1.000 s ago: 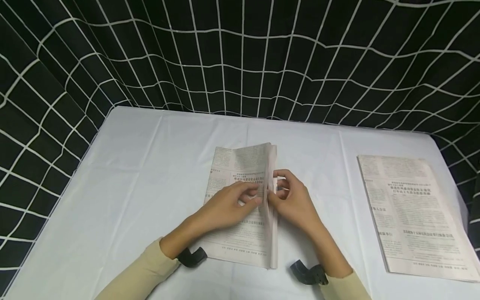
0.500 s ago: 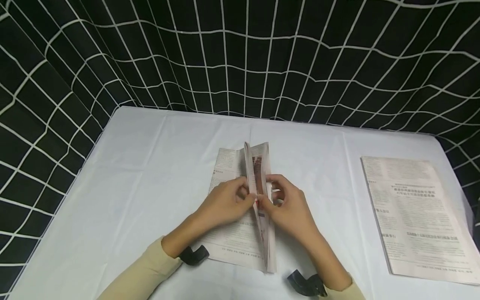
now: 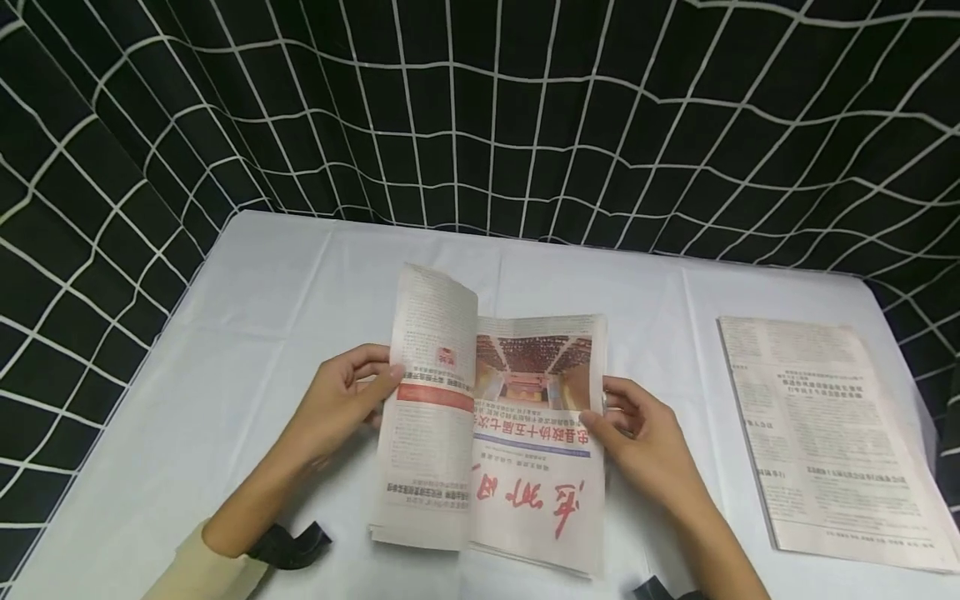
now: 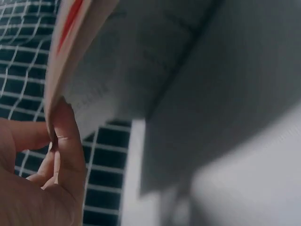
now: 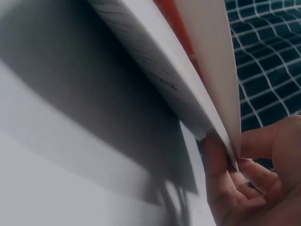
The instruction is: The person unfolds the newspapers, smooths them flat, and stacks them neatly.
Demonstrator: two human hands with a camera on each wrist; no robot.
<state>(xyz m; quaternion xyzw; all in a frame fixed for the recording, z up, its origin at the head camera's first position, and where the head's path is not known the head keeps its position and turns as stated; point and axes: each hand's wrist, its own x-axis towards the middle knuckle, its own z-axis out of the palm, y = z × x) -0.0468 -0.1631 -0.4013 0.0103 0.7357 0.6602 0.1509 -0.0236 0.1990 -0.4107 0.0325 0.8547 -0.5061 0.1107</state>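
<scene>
A newspaper (image 3: 536,467) with a red title and a colour photo is opened along its middle fold, its left half standing up at a slant. My left hand (image 3: 341,408) pinches the outer edge of that left half between thumb and fingers. At the opposite edge, my right hand (image 3: 645,433) pinches the right half, thumb on the printed face and fingers behind. In the left wrist view the left hand (image 4: 47,174) grips the sheet edge, held above the white cloth. The right wrist view shows the right hand (image 5: 249,174) holding several layers of paper.
A second folded newspaper (image 3: 832,442) lies flat at the right of the table. White cloth (image 3: 300,283) covers the tabletop, and a black curtain with white grid lines (image 3: 480,125) hangs behind it. Black curved pieces (image 3: 288,546) sit at the wrists.
The folded newspaper has been spread open, showing its red title and photo. The left hand has moved left with one half, and the right hand has moved right with the other.
</scene>
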